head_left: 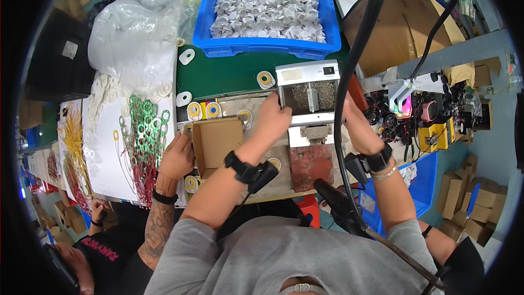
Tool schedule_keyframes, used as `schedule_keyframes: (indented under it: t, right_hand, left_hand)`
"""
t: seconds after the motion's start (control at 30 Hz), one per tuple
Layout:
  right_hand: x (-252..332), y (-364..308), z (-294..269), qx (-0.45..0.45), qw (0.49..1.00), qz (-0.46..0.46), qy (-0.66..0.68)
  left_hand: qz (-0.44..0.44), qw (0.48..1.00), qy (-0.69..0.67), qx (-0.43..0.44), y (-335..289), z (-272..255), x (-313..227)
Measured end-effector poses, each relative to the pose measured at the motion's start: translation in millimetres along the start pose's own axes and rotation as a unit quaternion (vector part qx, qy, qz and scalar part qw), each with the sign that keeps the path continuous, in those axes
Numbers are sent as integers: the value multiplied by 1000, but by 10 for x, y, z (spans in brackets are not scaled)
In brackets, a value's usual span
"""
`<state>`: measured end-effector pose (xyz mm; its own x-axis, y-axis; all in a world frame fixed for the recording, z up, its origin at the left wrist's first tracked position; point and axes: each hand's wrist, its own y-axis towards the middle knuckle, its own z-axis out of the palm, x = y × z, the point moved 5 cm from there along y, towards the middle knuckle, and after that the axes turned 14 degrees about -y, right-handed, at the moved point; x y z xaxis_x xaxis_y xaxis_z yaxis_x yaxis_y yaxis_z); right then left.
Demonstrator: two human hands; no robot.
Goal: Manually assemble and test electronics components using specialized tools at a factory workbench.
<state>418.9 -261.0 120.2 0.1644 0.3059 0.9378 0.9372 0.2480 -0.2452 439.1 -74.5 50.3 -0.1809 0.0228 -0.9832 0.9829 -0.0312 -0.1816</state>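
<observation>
A green tabletop (234,74) meets a white board (103,158) at our left in a crowded workshop, with cartons (483,207) piled on the floor at far right. We count one silver machine (311,119), granules in its tray, on the bench before us, and one reddish plate (311,166) just below it. Our left hand (273,117) is at the machine's left edge, fingers bent; our right hand (356,125), partly behind a black cable (357,57), is near the right edge. We cannot tell whether either grips. Two blue crates are in view, one (267,49) heaped with white caps, another (428,180) lower right. One small open carton (218,145) stands near a co-worker's hand (177,155); two plain white pieces (186,56) lie on the green.
</observation>
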Motion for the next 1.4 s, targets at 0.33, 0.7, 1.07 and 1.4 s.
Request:
schedule_keyframes:
  t: [0.33, 0.7, 1.07, 1.4]
  right_hand:
    - [-760, -103, 7, 40, 988, 108, 100]
    - [-485, -217, 37, -50, 998, 40, 28]
    - [48, -177, 380, 108, 985, 130, 25]
    - [451, -43, 968, 160, 982, 49, -88]
  left_hand:
    - [-21, 989, -141, 26, -501, -214, 9]
    - [-232, 903, -362, 6, -807, -146, 144]
    - [-231, 687, -684, -79, -1313, -272, 613]
    - [-217, 546, -797, -140, -1433, -456, 702]
